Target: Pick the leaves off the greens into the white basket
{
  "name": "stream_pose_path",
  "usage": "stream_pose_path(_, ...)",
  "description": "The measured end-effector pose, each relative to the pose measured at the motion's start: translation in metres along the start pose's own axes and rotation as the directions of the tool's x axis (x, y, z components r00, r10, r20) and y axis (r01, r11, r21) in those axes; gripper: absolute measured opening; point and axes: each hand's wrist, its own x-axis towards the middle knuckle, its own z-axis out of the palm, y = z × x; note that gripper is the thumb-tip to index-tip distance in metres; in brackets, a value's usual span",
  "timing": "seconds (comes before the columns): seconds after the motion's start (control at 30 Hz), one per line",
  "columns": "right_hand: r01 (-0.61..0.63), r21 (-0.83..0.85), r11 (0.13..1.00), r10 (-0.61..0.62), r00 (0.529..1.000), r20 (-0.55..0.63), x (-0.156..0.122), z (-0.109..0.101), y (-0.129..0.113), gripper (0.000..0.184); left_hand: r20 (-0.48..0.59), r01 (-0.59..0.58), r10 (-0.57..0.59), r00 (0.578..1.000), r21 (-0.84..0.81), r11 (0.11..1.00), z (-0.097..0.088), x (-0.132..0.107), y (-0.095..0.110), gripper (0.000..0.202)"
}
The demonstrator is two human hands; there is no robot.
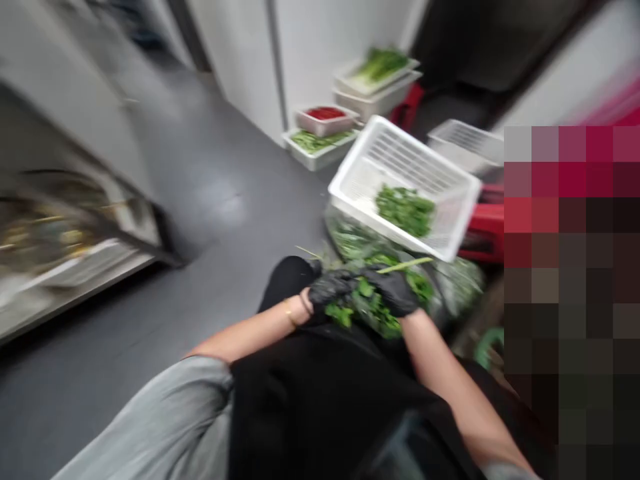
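Both my hands wear black gloves and meet low over my lap, with some motion blur. My left hand (331, 287) is closed around a leafy green herb, whose leaves (340, 315) stick out below the fingers. Close beside it, my right hand (395, 291) is closed too; a pale green stalk (405, 265) pokes out past its fingers. More leafy greens (383, 320) bunch under the hands, in or against a clear plastic bag (345, 233). Just beyond stands a white slatted basket (350, 190) with a small heap of picked leaves (406, 210) in it.
Against the wall sit a tray of green pieces (313, 160), a tub of red pieces (325, 113) and stacked containers topped by long greens (383, 63). A red stool (483, 233) is beside the basket. Shelving (75, 273) stands left on the grey floor (220, 220).
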Motion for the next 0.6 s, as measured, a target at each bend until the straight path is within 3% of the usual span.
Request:
stream_pose_path(0.07, -0.034, 0.04, 0.999, 0.04, 0.987, -0.155, -0.003, -0.022, 0.012, 0.037, -0.02, -0.001, 0.001, 1.0, -0.029, 1.0, 0.002, 0.019, -0.015, 0.014)
stream_pose_path(0.1, -0.049, 0.074, 0.996, 0.061, 0.983, -0.172, -0.003, -0.028, 0.017, 0.039, -0.143, -0.006, 0.011, 0.99, 0.03, 1.0, 0.005, 0.026, -0.021, 0.008)
stream_pose_path(0.2, -0.094, 0.162, 0.982, 0.115, 0.985, -0.126, -0.007, -0.033, 0.027, 0.041, -0.283, 0.005, 0.04, 0.958, 0.157, 0.988, 0.014, 0.031, -0.031, 0.009)
stream_pose_path(0.33, -0.151, 0.164, 0.975, 0.156, 0.988, -0.021, -0.022, -0.036, 0.031, 0.041, -0.209, -0.047, 0.111, 0.972, 0.29, 0.956, 0.017, 0.025, -0.026, 0.016)
stream_pose_path(0.43, -0.201, 0.148, 0.968, 0.184, 0.975, 0.123, -0.035, -0.045, 0.031, 0.038, -0.003, -0.04, 0.043, 0.999, 0.32, 0.947, 0.012, 0.023, -0.017, 0.014)
stream_pose_path(0.5, -0.226, 0.162, 0.96, 0.193, 0.962, 0.195, -0.044, -0.052, 0.032, 0.035, 0.106, -0.019, -0.015, 0.994, 0.309, 0.951, 0.007, 0.022, -0.013, 0.008)
stream_pose_path(0.53, -0.229, 0.192, 0.954, 0.191, 0.962, 0.195, -0.049, -0.056, 0.032, 0.034, 0.101, -0.003, -0.027, 0.995, 0.288, 0.958, 0.004, 0.021, -0.013, 0.008)
stream_pose_path(0.6, -0.192, 0.295, 0.936, 0.17, 0.98, 0.098, -0.057, -0.066, 0.033, 0.036, -0.017, 0.046, -0.043, 0.999, 0.213, 0.976, -0.004, 0.02, -0.015, 0.01)
